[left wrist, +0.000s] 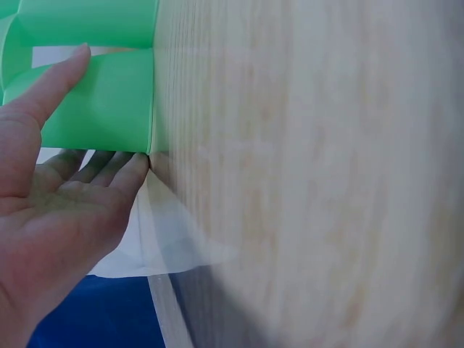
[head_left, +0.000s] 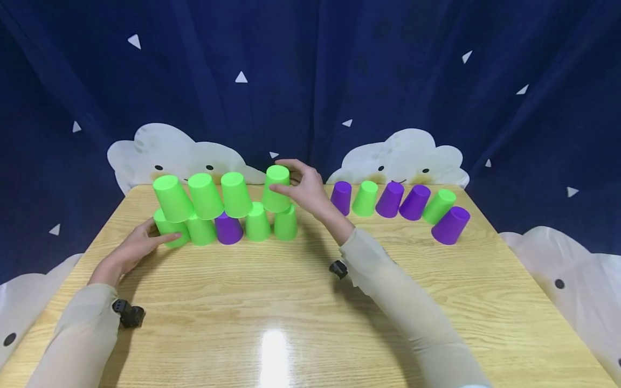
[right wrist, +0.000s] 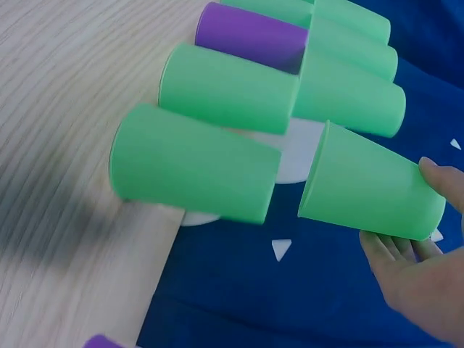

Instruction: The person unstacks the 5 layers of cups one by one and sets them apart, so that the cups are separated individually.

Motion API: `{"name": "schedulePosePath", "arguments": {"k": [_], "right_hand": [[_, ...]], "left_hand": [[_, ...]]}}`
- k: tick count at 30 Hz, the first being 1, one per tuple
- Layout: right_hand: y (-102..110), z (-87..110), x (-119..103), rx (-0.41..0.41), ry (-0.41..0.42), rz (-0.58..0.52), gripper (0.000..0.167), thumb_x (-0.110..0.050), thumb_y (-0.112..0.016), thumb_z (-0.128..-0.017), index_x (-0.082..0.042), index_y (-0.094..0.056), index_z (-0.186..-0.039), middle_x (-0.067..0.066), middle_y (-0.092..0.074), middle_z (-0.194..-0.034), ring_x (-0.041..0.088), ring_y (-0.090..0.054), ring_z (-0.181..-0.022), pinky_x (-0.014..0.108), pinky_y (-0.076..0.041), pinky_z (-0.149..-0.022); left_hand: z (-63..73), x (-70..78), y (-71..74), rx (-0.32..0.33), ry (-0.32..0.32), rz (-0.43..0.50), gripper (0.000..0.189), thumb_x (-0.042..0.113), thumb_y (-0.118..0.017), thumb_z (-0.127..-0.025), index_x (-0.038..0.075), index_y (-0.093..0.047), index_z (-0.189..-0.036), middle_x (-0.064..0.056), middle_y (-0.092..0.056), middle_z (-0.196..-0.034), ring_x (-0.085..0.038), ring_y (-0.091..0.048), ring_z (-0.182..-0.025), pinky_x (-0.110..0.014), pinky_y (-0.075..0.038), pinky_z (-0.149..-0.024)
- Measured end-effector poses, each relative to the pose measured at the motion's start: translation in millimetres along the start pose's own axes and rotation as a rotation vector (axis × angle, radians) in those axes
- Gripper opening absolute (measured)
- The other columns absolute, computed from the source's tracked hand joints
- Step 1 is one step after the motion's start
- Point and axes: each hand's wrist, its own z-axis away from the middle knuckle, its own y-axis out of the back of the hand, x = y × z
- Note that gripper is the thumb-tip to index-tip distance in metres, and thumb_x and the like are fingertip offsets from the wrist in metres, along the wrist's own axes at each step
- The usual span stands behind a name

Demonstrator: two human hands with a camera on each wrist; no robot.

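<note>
Two tiers of upside-down cups stand at the table's left back. Below are several green cups and one purple cup (head_left: 229, 229); three green cups (head_left: 206, 196) rest on top of them. My left hand (head_left: 138, 249) grips the leftmost lower green cup (left wrist: 101, 105), thumb on its front and fingers on its far side. Above the right end of the lower row, my right hand (head_left: 306, 188) pinches an upside-down green cup (right wrist: 370, 188) near its base. In the right wrist view, a gap shows between this cup and the end lower cup (right wrist: 199, 165).
To the right, a row of upside-down purple and green cups stands along the back, from a purple cup (head_left: 342, 198) to another purple cup (head_left: 451, 225) nearer the front. Behind the wooden table (head_left: 218, 302) hangs a dark blue curtain (head_left: 301, 81) with white clouds.
</note>
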Motion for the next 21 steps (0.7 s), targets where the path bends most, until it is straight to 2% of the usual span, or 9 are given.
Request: {"name": "schedulePosePath", "arguments": {"k": [5,12,15,21], "right_hand": [[22,8.3,2,0.025,0.014,-0.021,0.051,0.006,-0.076,-0.081,0.006,-0.058,-0.129,0.02,-0.062,-0.12,0.027,-0.063,-0.109,0.03,-0.051,-0.095],[60,24.0,8,0.071,0.001,0.02,0.052,0.002,-0.076,-0.083,0.006,-0.056,-0.132,0.02,-0.062,-0.123,0.027,-0.061,-0.112,0.036,-0.049,-0.099],[81,32.8,11,0.102,-0.018,0.034,0.053,0.003,-0.075,-0.083,0.006,-0.055,-0.132,0.02,-0.061,-0.123,0.027,-0.061,-0.112,0.034,-0.048,-0.1],[132,60.6,25,0.209,-0.082,0.112,0.054,0.002,-0.076,-0.083,0.004,-0.056,-0.133,0.02,-0.059,-0.127,0.015,-0.06,-0.11,0.03,-0.047,-0.101]], "left_hand": [[-0.4,-1.7,2.6,0.0,0.004,-0.008,0.089,0.032,-0.063,-0.097,-0.004,-0.005,-0.155,-0.034,-0.017,-0.153,-0.052,-0.016,-0.14,-0.066,-0.014,-0.112],[0.4,-2.7,3.1,0.004,0.008,-0.013,0.091,0.032,-0.063,-0.097,-0.002,-0.003,-0.155,-0.035,-0.014,-0.154,-0.052,-0.015,-0.14,-0.066,-0.013,-0.113],[-0.4,-2.5,2.3,0.009,0.011,-0.008,0.091,0.032,-0.064,-0.097,-0.002,-0.003,-0.156,-0.034,-0.015,-0.154,-0.052,-0.014,-0.14,-0.066,-0.012,-0.113],[-1.2,-0.7,-0.6,0.002,0.009,-0.006,0.09,0.032,-0.063,-0.097,-0.003,-0.004,-0.155,-0.034,-0.016,-0.154,-0.051,-0.016,-0.14,-0.065,-0.013,-0.113]]}}
